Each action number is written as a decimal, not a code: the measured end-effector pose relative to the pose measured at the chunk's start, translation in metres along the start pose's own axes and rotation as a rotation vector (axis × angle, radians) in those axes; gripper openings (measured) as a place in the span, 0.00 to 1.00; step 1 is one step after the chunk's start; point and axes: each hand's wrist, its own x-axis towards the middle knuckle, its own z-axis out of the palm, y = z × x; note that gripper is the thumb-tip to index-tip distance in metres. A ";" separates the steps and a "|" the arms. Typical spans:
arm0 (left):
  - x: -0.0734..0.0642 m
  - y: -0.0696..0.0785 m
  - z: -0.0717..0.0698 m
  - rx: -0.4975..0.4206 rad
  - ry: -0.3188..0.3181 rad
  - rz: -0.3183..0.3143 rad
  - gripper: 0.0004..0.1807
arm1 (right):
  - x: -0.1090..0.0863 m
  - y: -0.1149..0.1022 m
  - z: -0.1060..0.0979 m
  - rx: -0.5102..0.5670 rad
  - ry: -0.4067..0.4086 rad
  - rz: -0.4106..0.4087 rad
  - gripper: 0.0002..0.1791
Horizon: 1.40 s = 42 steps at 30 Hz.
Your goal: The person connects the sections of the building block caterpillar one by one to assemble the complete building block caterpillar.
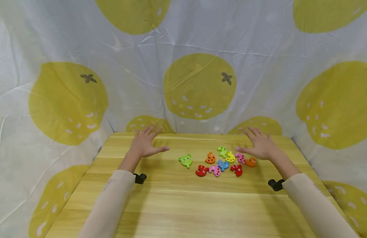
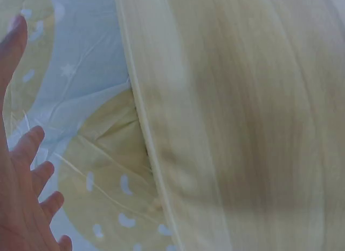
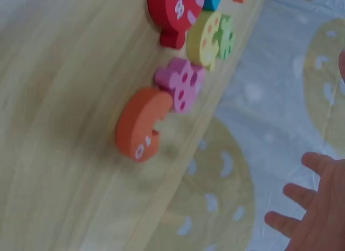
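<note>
Several painted puzzle pieces lie loose on the wooden table. A green animal-head piece sits apart on the left of the group. Right of it are a red piece marked 2, an orange spotted piece, a blue piece and a yellow piece. My left hand hovers left of the green head, fingers spread, holding nothing. My right hand is held over the right end of the group, fingers spread. Nearest to it are an orange piece marked 10 and a pink spotted piece.
The wooden table ends at a far edge against a white curtain printed with large yellow lemons. A black camera mount sits at the left wrist, another black mount at the right wrist.
</note>
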 end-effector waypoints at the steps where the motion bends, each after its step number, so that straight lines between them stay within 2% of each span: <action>1: -0.001 0.001 0.002 -0.017 0.010 0.006 0.58 | -0.001 -0.002 0.002 0.004 0.004 -0.006 0.56; 9: -0.006 0.017 0.028 -0.115 0.064 0.045 0.47 | -0.007 -0.024 0.025 0.063 0.048 -0.071 0.48; 16: -0.011 0.044 0.051 -0.237 0.058 0.110 0.34 | -0.008 -0.051 0.045 0.150 0.062 -0.125 0.41; 19: -0.013 0.057 0.060 -0.299 0.039 0.139 0.28 | -0.010 -0.066 0.052 0.219 0.042 -0.131 0.39; 24: -0.017 0.074 0.073 -0.448 -0.043 0.167 0.23 | -0.012 -0.090 0.065 0.314 0.019 -0.145 0.36; 27: -0.018 0.081 0.083 -0.532 -0.051 0.180 0.20 | -0.012 -0.104 0.074 0.392 0.010 -0.155 0.36; 31: -0.021 0.087 0.092 -0.594 -0.022 0.165 0.15 | -0.011 -0.119 0.083 0.434 0.010 -0.156 0.35; 37: -0.027 0.090 0.097 -0.636 0.013 0.125 0.14 | -0.013 -0.136 0.094 0.402 0.024 -0.122 0.35; 42: -0.031 0.092 0.104 -0.682 0.043 0.082 0.13 | -0.013 -0.141 0.101 0.374 0.033 -0.130 0.34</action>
